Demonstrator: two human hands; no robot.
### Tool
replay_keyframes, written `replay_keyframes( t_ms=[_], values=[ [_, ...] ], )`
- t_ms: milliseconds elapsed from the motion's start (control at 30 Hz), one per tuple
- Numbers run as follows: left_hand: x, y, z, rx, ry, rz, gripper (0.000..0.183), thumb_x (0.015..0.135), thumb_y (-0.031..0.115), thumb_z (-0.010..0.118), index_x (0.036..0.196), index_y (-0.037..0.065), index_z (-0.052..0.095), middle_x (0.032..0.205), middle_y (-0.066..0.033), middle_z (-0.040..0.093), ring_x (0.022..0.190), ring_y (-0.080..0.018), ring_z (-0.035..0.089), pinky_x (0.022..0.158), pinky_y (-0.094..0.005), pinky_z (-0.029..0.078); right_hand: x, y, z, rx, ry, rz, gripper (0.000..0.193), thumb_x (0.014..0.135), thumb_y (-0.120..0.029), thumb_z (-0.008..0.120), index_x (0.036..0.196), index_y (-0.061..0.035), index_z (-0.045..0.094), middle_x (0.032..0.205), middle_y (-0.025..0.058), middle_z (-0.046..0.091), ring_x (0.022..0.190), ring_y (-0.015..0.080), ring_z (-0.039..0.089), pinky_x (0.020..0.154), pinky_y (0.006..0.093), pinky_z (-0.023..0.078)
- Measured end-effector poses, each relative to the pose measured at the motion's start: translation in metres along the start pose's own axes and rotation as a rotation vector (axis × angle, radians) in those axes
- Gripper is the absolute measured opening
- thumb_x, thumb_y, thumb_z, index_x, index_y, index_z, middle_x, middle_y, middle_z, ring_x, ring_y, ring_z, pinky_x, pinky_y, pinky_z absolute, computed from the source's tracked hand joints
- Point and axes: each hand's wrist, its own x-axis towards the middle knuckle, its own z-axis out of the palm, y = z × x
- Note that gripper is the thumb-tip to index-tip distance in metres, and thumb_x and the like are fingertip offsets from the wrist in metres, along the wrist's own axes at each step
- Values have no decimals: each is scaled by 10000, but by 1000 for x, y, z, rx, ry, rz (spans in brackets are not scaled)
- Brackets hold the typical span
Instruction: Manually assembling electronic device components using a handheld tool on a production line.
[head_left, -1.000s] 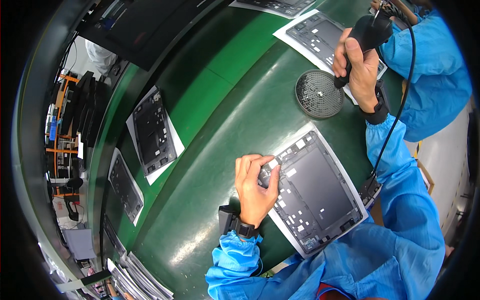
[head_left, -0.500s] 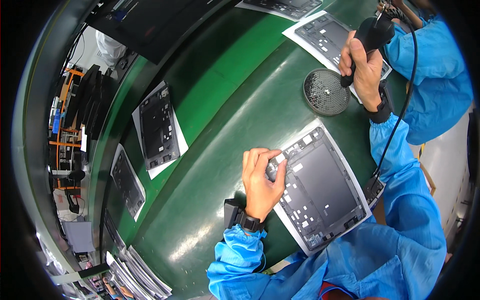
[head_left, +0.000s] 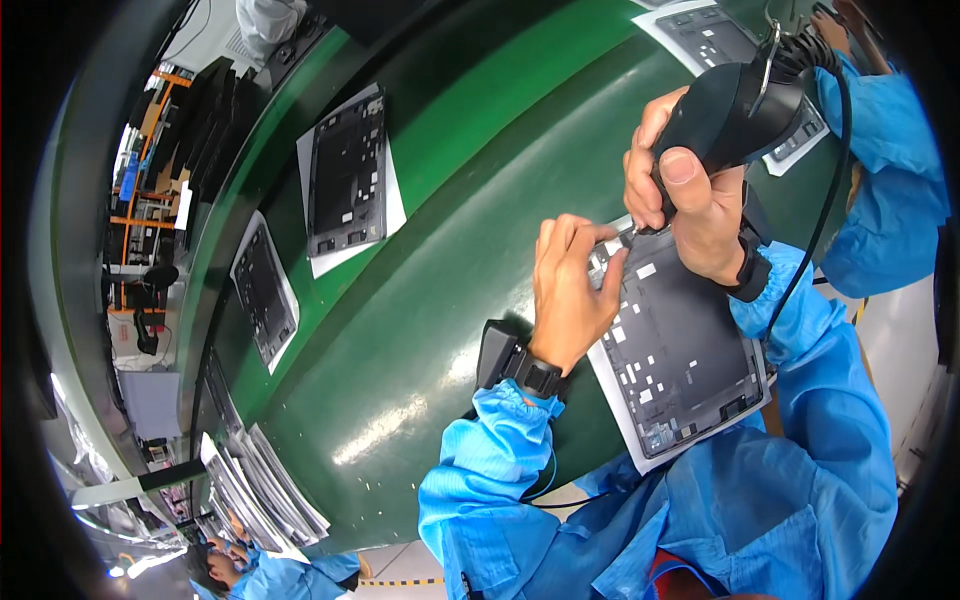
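Note:
In front of me a dark tablet housing point(head_left: 680, 330), dotted with small white pads, lies tilted on a white sheet point(head_left: 622, 415). My left hand point(head_left: 572, 295) is at its upper left corner, thumb and bent fingers closed around the edge there. My right hand point(head_left: 700, 215) grips a black corded electric screwdriver point(head_left: 735, 110), hung by a metal loop. The driver slants down to the housing's top edge, close to my left fingertips. Whether its bit touches a screw is hidden by my fingers.
More housings on white sheets lie beyond: a larger one point(head_left: 348, 180), a narrower one point(head_left: 265, 290) and one at the top right point(head_left: 705, 35). White sheets are stacked point(head_left: 262, 490) at lower left. A co-worker's blue sleeve point(head_left: 885, 170) is close at right. The driver's cable point(head_left: 822, 215) hangs past my right arm.
My right hand has brought the screwdriver from above the round screw dish to the housing's top edge. The dish is now out of sight. The view has shifted; my left hand stays at the corner.

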Motion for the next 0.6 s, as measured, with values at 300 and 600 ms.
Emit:
replay_keyframes(
  t_ms=[300, 600],
  values=[
    [-3, -2, 0, -31, 6, -8, 233, 773, 3, 791, 974, 7, 674, 940, -118, 604, 898, -320, 557, 780, -415, 464, -3, 9, 10, -78, -50, 11, 335, 1046, -281, 613, 871, 0, 560, 593, -13, 500, 480, 51, 450, 467, 224, 365],
    [-3, -2, 0, -36, 4, -9, 223, 777, 4, 785, 969, 2, 671, 943, -123, 608, 907, -330, 560, 791, -425, 461, -2, 14, 1, -162, -127, 10, 416, 1036, -424, 603, 1111, -34, 481, 650, 39, 489, 471, 76, 417, 429, 242, 389]
  ],
)
